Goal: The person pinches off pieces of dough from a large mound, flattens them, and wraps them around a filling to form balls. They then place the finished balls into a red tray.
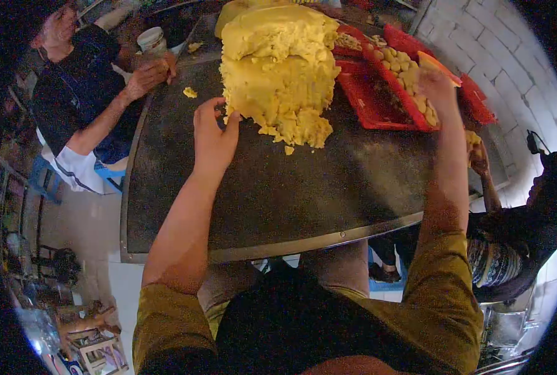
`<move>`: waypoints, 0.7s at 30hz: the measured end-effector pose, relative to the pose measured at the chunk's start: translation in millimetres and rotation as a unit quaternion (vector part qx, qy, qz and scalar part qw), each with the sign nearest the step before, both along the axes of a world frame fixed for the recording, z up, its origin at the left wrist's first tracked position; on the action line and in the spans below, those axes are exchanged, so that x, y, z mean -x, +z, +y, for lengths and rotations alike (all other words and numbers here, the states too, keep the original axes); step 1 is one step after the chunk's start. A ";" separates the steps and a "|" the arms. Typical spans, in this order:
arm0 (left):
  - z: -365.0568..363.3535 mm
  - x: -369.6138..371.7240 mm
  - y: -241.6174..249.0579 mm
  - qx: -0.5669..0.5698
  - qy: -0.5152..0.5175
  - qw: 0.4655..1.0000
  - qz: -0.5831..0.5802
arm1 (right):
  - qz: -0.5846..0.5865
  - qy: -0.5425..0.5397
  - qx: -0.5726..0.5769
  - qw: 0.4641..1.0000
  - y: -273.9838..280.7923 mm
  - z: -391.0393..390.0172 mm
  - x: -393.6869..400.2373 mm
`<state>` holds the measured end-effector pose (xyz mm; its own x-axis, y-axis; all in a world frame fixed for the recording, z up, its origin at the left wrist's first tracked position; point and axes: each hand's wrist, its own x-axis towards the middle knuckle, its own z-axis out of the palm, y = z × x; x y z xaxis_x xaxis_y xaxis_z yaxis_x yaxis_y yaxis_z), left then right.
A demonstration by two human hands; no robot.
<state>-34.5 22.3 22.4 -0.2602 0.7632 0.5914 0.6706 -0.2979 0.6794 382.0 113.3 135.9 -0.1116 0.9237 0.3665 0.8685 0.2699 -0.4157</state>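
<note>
A large mass of yellow dough [281,81] lies on the dark table, thick at the far end and crumbly along its near edge. My left hand [215,134] is at the dough's left side, thumb and fingers apart, the fingertips right at its edge. Small pale dough balls [398,67] fill part of a red tray [388,125] on the right. Over the right end of that tray is my right hand [438,90], smeared by motion, its fingers close to the balls. I cannot tell whether it holds one.
More red trays [472,100] stand against the white brick wall. At the left a person's hands [150,75] are close to a white tub [151,40]. Another person's hand [476,156] reaches in from the right. A dough scrap [190,92] lies on the table [278,200].
</note>
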 end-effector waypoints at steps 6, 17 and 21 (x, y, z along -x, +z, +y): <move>-18.3 10.7 14.1 0.264 0.126 0.904 0.312 | 0.347 0.058 -0.082 0.933 19.9 -39.5 19.9; -28.4 26.5 22.8 0.372 0.059 0.856 0.353 | -0.151 0.210 0.021 0.966 -82.7 -66.4 202.8; -26.0 26.4 17.6 0.316 0.059 0.880 0.349 | -0.214 0.137 -0.028 0.967 -116.2 -56.8 235.4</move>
<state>-60.9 -3.7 40.0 -0.1009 0.9892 0.1062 0.9914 0.0910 0.0941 146.6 56.5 19.7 -0.5018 0.8181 0.2809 0.8504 0.5260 -0.0126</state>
